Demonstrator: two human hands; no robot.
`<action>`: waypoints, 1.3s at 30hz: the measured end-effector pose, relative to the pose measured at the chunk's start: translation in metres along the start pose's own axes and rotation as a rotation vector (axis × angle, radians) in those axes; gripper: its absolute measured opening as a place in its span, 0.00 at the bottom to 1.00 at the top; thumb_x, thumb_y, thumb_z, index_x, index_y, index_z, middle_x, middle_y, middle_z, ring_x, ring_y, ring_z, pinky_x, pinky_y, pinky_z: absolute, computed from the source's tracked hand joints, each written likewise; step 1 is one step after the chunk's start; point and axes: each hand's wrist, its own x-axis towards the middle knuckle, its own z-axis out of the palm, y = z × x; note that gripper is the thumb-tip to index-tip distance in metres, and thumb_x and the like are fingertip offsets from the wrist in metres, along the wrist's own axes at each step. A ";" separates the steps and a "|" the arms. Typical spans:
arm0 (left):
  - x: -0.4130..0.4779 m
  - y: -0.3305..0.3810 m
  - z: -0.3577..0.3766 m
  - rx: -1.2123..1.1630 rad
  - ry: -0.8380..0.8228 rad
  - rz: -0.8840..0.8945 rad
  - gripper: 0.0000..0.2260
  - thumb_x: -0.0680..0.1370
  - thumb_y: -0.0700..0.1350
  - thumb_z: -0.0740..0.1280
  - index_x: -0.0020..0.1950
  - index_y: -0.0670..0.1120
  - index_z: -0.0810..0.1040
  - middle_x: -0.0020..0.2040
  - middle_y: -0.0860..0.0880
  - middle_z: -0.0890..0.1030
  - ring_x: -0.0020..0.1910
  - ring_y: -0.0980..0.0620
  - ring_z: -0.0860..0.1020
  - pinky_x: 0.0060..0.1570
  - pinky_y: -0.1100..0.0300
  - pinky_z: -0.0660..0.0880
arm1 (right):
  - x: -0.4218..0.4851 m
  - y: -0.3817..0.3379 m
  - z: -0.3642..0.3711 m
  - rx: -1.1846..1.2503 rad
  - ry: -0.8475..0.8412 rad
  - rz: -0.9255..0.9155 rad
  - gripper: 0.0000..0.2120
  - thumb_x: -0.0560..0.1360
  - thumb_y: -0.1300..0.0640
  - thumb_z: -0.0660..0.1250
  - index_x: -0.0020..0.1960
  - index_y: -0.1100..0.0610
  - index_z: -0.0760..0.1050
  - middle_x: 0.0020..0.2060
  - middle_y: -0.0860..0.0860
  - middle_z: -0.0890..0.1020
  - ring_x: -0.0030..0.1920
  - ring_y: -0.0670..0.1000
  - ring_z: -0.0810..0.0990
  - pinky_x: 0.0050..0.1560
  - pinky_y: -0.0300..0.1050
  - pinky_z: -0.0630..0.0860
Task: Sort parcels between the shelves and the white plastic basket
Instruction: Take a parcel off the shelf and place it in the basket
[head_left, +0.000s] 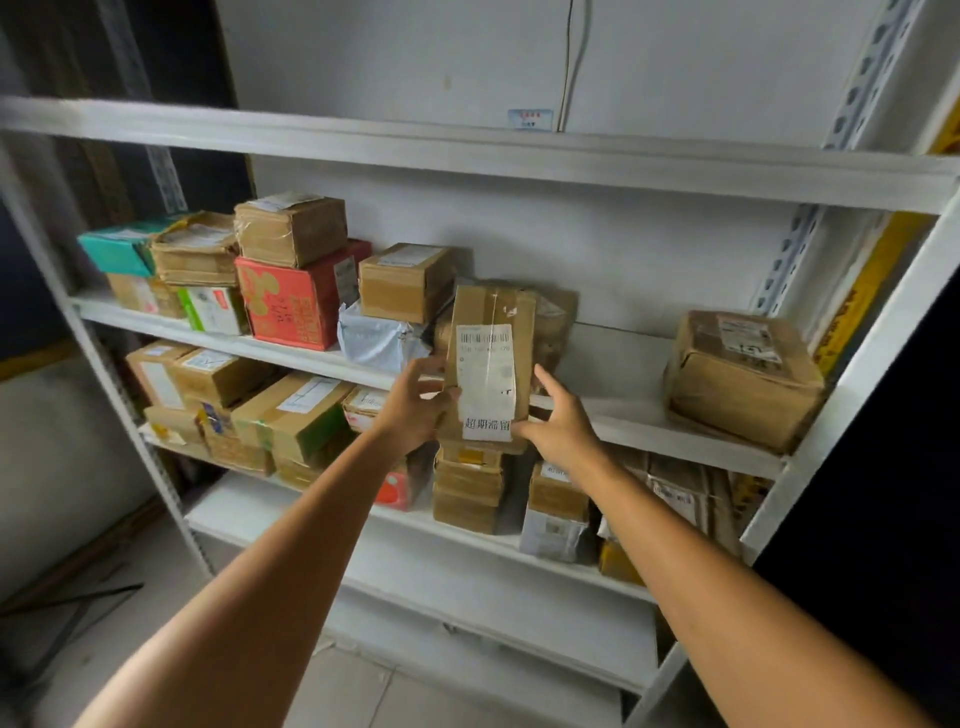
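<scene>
Cardboard parcel upright, left hand grip on edge, right hand touching.

Your left hand grips an upright brown parcel at the shelf front edge; your right hand touches its right side.

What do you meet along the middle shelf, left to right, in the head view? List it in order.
teal box → red box → grey bag → held parcel → big brown box
</scene>
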 end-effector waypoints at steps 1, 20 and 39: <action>-0.009 -0.003 0.000 -0.008 0.001 -0.025 0.16 0.78 0.36 0.66 0.63 0.50 0.70 0.53 0.47 0.79 0.48 0.49 0.82 0.39 0.51 0.83 | -0.005 0.003 0.002 -0.012 -0.019 0.000 0.44 0.71 0.64 0.74 0.79 0.47 0.55 0.76 0.51 0.62 0.75 0.55 0.61 0.68 0.53 0.69; -0.124 -0.049 -0.196 0.009 0.489 -0.075 0.31 0.79 0.32 0.63 0.78 0.52 0.59 0.68 0.46 0.75 0.63 0.45 0.77 0.57 0.42 0.77 | -0.029 -0.065 0.238 0.117 -0.424 -0.220 0.25 0.79 0.64 0.64 0.73 0.51 0.68 0.64 0.49 0.77 0.63 0.52 0.77 0.55 0.44 0.79; -0.306 -0.120 -0.303 0.219 1.376 -0.293 0.30 0.78 0.41 0.68 0.78 0.50 0.61 0.73 0.49 0.70 0.70 0.49 0.70 0.68 0.46 0.70 | -0.127 -0.098 0.459 0.176 -1.251 -0.426 0.32 0.77 0.60 0.70 0.76 0.44 0.62 0.69 0.48 0.73 0.59 0.49 0.78 0.43 0.41 0.82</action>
